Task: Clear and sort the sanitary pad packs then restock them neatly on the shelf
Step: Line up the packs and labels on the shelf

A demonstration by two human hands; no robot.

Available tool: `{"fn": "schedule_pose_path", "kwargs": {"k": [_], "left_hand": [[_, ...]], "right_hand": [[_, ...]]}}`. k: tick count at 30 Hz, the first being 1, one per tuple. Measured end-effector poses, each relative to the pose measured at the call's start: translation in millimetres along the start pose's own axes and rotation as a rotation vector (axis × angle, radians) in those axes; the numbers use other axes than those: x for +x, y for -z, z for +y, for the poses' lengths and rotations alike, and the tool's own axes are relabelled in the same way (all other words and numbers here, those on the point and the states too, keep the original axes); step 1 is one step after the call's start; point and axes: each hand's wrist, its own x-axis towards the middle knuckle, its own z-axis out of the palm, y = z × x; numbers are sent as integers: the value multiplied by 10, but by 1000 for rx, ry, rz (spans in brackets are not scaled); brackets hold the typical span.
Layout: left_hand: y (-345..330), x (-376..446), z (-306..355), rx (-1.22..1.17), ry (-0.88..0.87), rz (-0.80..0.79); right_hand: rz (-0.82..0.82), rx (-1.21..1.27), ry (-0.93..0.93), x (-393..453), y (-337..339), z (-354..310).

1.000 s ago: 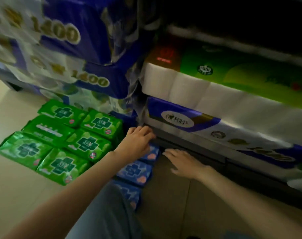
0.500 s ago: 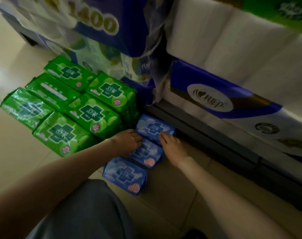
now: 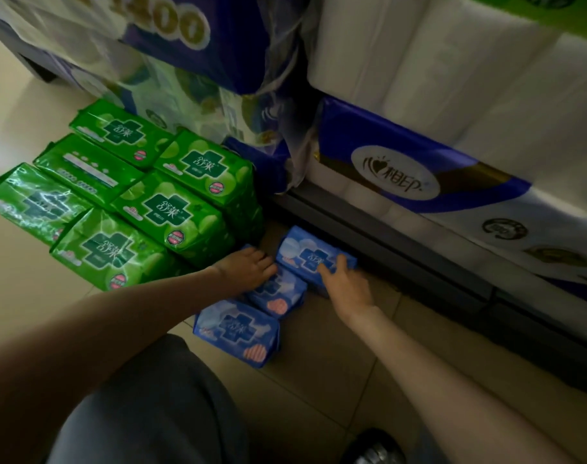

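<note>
Three blue pad packs lie in a row on the floor tiles [image 3: 318, 373], running toward 1 o'clock. Right hand [image 3: 347, 284] holds the farthest blue pack [image 3: 305, 252] — fingers curled over it. Left hand [image 3: 246, 271] rests on the middle blue pack [image 3: 278, 293], fingers relaxed. Nearest blue pack [image 3: 238, 333] untouched. Green packs [image 3: 171, 209] stacked at 10 o'clock — beside the shelf base [image 3: 402, 252].

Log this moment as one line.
left hand: rests on middle blue pack | right hand: grips far blue pack | green packs: floor

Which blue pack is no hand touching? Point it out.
The nearest blue pack, at the row's near end; the left hand and right hand touch the other two.
</note>
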Motion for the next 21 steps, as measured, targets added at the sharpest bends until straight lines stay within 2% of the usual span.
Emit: {"fn": "schedule_pose_path", "kwargs": {"k": [2,3,5,6,9,12,14,18,21], "left_hand": [[28,2,-22,-4,-48,-45],[79,-2,-33,-85,-38,-39],[168,10,-38,-90,-23,-50],[207,-5,-37,-123,-27,-122],[235,-15,-39,-141,-52,-222],[529,-59,-115,-303,-57,-220],[804,-129,-222,-382,-88,-234],[1447,-269,-615,-653,-108,-331],[1979,-532,-1001,-855,-123,-396]], "right_hand": [[50,-101,7,60,-35,30],[57,-141,6,123,-36,19],[14,-209,1,230,-50,-71],[-3,-234,-10,264,-59,-105],[-54,-193,-97,157,-60,-105],[-238,-58,-189,-63,113,-19],[-342,77,-226,-175,407,88],[-535,181,-187,-456,1373,245],[-591,204,-163,-762,2146,207]]}}
